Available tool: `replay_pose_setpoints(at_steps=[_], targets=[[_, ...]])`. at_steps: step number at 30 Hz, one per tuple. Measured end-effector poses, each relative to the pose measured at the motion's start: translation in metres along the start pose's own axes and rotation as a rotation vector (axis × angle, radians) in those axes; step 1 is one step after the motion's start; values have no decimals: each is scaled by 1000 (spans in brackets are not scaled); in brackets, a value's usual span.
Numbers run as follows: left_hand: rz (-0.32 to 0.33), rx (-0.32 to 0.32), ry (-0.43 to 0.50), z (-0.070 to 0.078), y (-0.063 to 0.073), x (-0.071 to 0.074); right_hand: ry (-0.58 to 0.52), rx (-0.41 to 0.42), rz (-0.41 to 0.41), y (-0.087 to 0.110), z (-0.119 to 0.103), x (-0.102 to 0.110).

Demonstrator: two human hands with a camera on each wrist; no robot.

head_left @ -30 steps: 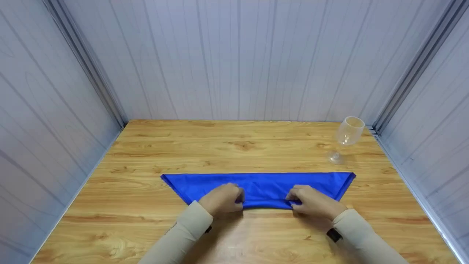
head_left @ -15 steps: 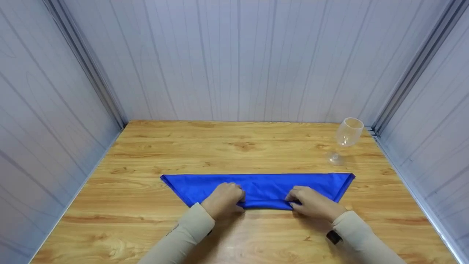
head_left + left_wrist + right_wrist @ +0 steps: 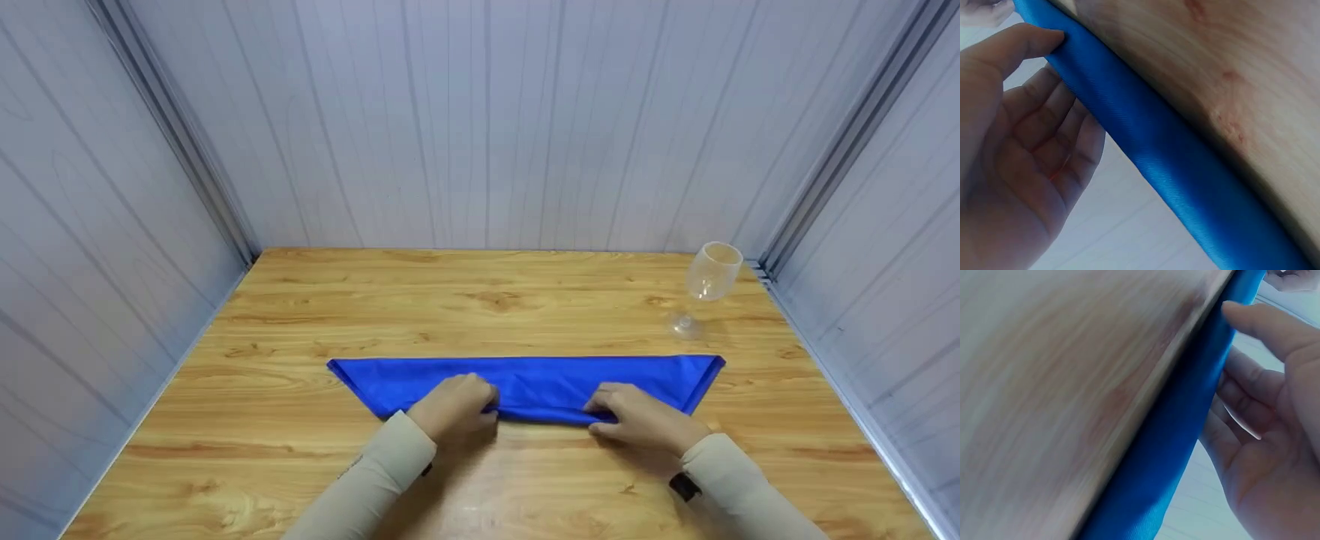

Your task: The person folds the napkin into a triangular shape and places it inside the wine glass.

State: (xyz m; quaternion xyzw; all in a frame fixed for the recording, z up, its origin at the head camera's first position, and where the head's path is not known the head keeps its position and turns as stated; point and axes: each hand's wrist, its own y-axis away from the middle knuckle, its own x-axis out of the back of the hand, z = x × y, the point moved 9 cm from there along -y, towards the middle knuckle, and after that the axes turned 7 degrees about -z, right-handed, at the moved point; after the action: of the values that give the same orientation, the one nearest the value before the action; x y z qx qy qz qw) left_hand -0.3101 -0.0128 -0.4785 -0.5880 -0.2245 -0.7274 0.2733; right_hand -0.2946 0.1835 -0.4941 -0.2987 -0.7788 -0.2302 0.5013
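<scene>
A blue cloth napkin (image 3: 544,379) lies on the table, its long straight edge at the back and slanted sides narrowing toward the person. Its near edge is turned up into a narrow roll. The left hand (image 3: 455,409) pinches this roll left of the middle; in the left wrist view the thumb (image 3: 1044,40) presses its near side, with the fingers behind. Right of the middle, the right hand (image 3: 645,416) holds the same roll between thumb and fingers. The right wrist view shows that thumb's tip on the blue fabric (image 3: 1185,399). Fingertips behind the roll are partly hidden.
A clear stemmed wine glass (image 3: 712,274) stands upright at the back right, beyond the napkin's right corner. The wood-grain table (image 3: 375,300) meets pale panelled walls (image 3: 487,127) at the back and sides.
The napkin's rolled near edge has moved slightly away from the person, with a little more cloth turned in. Both hands stay at nearly the same spots; the right thumb shifts slightly.
</scene>
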Motion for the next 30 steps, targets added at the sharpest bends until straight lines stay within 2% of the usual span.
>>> replay_pose_setpoints(at_steps=[4,8,13,18,21,30], targets=[[-47,10,53,-5,-4,-3,5,-10,-4,0,1,0],[-49,-19,90,-10,-8,-3,12,-16,-3,-1,2,0],[-86,-10,137,-20,-15,-6,24,-21,2,-1,3,0],[-147,27,166,-28,-23,-11,35,-7,15,-1,3,-1],[-187,79,194,-34,-27,-14,44,2,28,0,3,0],[-222,164,260,-40,-28,-18,42,21,65,2,1,1]])
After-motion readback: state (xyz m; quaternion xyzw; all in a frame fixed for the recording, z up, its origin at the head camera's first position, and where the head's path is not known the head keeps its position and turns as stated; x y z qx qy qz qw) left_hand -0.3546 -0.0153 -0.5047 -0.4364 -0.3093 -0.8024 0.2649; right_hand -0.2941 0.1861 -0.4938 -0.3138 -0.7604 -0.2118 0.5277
